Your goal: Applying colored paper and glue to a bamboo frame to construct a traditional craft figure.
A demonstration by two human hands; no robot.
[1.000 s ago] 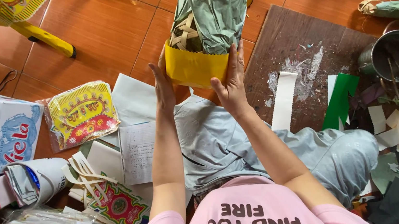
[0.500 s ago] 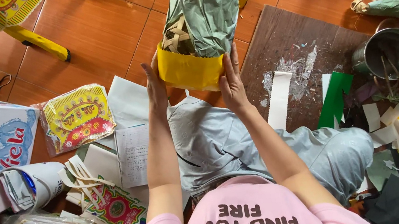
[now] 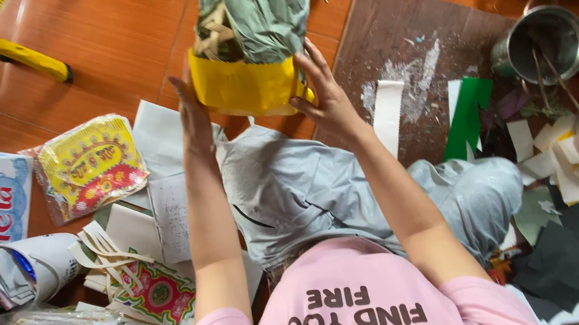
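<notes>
Orange floor tiles (image 3: 111, 44) lie beneath scattered paper. Left hand (image 3: 192, 116) and right hand (image 3: 321, 93) both grasp a yellow-banded, green-paper-wrapped woven figure (image 3: 251, 31). Nearby, a round metal pot (image 3: 543, 44) holds thin sticks (image 3: 544, 63).

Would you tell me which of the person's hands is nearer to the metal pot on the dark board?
Right. The right hand grips the yellow band on the side toward the metal pot; the left hand holds the far side.
</notes>
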